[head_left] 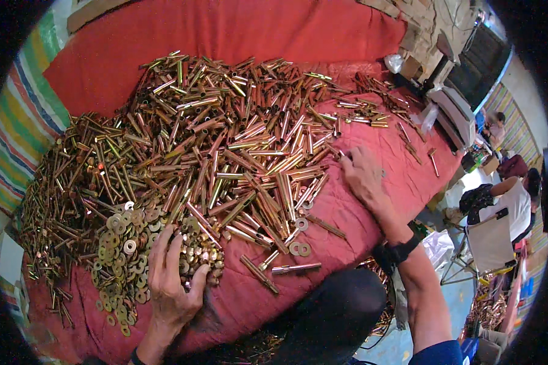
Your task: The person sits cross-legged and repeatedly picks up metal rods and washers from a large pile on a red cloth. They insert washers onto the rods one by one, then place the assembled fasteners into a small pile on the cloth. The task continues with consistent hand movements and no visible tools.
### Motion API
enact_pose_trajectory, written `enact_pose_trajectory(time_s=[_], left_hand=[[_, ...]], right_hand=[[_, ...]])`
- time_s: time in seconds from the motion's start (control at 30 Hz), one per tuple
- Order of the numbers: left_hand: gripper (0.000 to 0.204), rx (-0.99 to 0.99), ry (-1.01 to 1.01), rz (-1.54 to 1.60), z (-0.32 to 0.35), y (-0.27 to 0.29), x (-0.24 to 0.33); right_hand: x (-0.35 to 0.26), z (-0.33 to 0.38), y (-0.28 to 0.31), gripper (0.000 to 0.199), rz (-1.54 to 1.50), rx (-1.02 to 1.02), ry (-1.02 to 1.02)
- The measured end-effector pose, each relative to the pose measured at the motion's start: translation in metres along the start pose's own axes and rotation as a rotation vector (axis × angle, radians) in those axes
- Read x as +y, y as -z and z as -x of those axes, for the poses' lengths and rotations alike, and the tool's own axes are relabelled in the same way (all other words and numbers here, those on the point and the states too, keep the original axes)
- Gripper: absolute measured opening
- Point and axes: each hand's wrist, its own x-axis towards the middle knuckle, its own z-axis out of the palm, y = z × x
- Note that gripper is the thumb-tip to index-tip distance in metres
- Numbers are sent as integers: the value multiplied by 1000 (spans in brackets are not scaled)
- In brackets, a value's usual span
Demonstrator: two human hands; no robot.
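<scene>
My left hand [173,283] rests with fingers apart between a heap of flat brass-coloured washers [112,252] and a small cluster of shiny nuts [195,248]. Its fingertips touch the pile, and the thumb lies by the nuts. At the right edge of the big pile of metal sleeves [256,131], my right hand [365,179] has its fingertips pinched together. What they hold is too small to make out. Left of the sleeves lie many thin bolts [73,176]. A bolt with a sleeve on it [296,267] and several loose washers [300,249] lie between my hands.
Red padded cloth [347,225] covers the work surface. Striped woven sheeting [27,121] hangs at the left. My dark-clothed knee [347,304] is below the near edge. At the right stand a folding chair [490,243] and grey equipment [453,115]; another person [496,131] sits farther off.
</scene>
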Motion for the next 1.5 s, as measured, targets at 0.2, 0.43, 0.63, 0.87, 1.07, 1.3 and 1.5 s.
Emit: enact_pose_trajectory(time_s=[0.2, 0.43, 0.63, 0.87, 1.07, 1.3, 1.5], left_hand=[[66, 9, -10, 9, -1, -1, 3], [65, -1, -13, 6, -1, 2, 2], [68, 28, -26, 29, -1, 1, 0], [82, 88, -50, 35, 0, 1, 1], [90, 142, -156, 19, 2, 4, 2], [92, 134, -140, 7, 5, 6, -2], [95, 39, -141, -114, 2, 8, 1]], right_hand=[[-7, -4, -1, 28, 33, -109, -27], [-8, 4, -1, 21, 132, -121, -71], [15, 28, -1, 13, 309, -282, -18], [6, -4, 27, 26, -393, -79, -203], [-117, -47, 74, 29, -835, -579, -310], [-250, -64, 65, 38, -769, -673, 220], [-216, -61, 80, 38, -631, -215, 493]])
